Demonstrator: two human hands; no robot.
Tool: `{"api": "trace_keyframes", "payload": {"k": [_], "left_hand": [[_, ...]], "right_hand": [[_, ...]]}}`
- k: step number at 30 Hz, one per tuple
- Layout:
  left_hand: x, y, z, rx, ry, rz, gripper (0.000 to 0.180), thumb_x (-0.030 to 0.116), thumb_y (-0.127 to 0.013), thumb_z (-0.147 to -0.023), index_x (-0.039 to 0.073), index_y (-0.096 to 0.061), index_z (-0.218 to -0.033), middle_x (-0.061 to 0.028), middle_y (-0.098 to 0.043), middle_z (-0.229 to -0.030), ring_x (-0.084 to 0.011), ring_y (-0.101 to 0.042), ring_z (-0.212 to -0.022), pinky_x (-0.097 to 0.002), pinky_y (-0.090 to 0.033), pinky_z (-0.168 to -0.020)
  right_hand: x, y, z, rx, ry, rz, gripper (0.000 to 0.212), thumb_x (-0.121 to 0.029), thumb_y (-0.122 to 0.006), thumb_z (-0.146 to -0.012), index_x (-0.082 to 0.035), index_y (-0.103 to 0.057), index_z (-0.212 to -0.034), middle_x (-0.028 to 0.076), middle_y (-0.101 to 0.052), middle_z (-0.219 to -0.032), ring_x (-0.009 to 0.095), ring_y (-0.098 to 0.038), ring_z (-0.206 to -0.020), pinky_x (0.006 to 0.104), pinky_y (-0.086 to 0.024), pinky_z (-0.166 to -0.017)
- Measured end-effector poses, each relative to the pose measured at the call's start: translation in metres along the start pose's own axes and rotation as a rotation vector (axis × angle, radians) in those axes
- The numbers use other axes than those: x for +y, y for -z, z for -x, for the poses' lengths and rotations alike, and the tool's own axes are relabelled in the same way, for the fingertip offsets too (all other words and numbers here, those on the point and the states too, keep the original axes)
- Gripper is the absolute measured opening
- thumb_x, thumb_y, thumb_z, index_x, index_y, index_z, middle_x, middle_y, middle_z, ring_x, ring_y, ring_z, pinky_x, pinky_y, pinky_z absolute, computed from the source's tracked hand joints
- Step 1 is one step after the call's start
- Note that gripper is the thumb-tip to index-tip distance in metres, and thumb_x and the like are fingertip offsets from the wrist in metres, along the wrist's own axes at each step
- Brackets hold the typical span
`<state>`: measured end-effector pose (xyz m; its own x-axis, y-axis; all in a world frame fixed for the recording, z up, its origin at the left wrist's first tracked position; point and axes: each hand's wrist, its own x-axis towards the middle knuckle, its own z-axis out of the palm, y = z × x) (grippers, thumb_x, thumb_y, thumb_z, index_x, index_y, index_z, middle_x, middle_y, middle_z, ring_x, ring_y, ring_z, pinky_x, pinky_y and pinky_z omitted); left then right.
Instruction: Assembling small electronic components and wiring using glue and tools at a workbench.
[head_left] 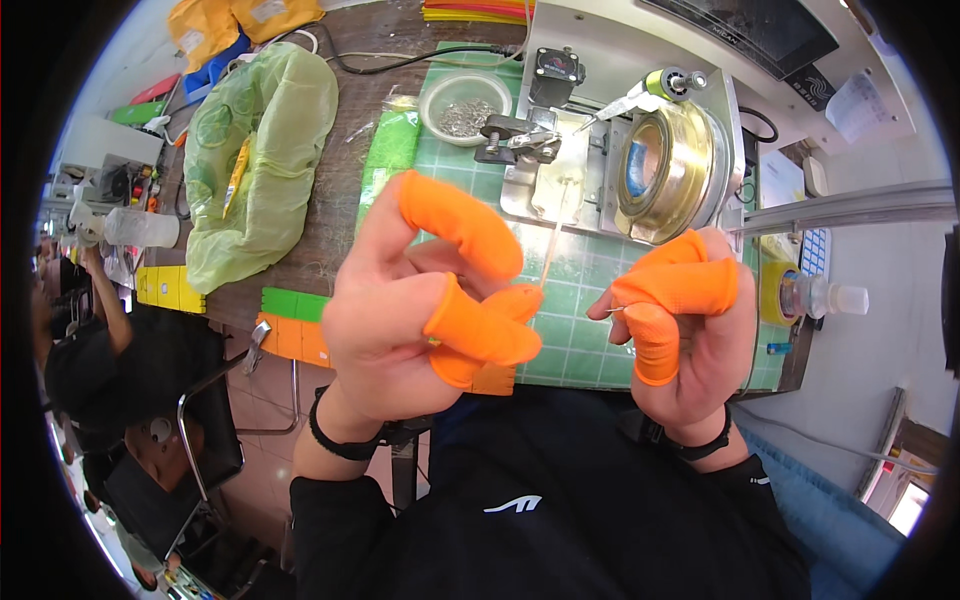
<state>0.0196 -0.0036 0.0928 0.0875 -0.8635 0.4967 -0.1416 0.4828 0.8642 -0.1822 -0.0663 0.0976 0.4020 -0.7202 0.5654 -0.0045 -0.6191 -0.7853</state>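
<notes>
1. Left hand [420,300]: grip pinched on a thin pale wire [553,240], held above the green mat [560,345] on the desk.
2. Right hand [680,320]: fingertips closed on a tiny metal piece [612,311], hard to make out.
3. Step looks like joining wire to piece; next needs fine alignment.
4. Winding machine [670,165] and bowl of small parts [465,105] behind.

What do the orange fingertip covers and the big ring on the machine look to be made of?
Fingertip covers: likely thin latex or rubber, matte orange, with rolled rims clinging to the fingers. Ring: metal, probably brass, judging by its polished golden shine and reflections; its blue core is too unclear to identify.
</notes>
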Motion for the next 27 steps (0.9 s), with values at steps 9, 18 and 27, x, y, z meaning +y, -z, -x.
{"api": "trace_keyframes", "payload": {"k": [9, 18, 27], "left_hand": [[-0.008, 0.005, -0.004, -0.151, -0.22, -0.158, 0.035, -0.005, -0.078, -0.077, -0.003, -0.056, -0.104, -0.0112, -0.053, -0.095, -0.016, -0.058, -0.06, -0.0238, -0.048, -0.051], [0.009, -0.007, -0.02, -0.067, -0.108, -0.201, 0.023, 0.004, -0.08, -0.076, 0.005, -0.072, -0.097, -0.0132, -0.058, -0.102, -0.0195, -0.056, -0.082, -0.0311, -0.047, -0.069], [0.015, -0.01, -0.031, -0.084, -0.266, -0.403, 0.02, 0.001, -0.075, -0.074, 0.005, -0.068, -0.093, -0.0137, -0.063, -0.098, -0.0259, -0.057, -0.086, -0.0344, -0.046, -0.074]], "right_hand": [[-0.001, -0.005, 0.001, 0.026, 0.023, -0.051, 0.033, 0.0, -0.081, -0.082, 0.003, -0.058, -0.106, 0.012, -0.069, -0.085, 0.024, -0.059, -0.067, 0.0323, -0.047, -0.059], [-0.006, -0.001, -0.006, -0.072, 0.093, 0.045, 0.036, -0.001, -0.083, -0.08, 0.003, -0.059, -0.106, 0.013, -0.066, -0.082, 0.025, -0.058, -0.064, 0.0329, -0.046, -0.055], [-0.003, -0.003, -0.004, -0.061, 0.085, 0.026, 0.04, 0.001, -0.08, -0.083, 0.006, -0.055, -0.113, 0.014, -0.065, -0.085, 0.022, -0.057, -0.064, 0.0323, -0.046, -0.055]]}}
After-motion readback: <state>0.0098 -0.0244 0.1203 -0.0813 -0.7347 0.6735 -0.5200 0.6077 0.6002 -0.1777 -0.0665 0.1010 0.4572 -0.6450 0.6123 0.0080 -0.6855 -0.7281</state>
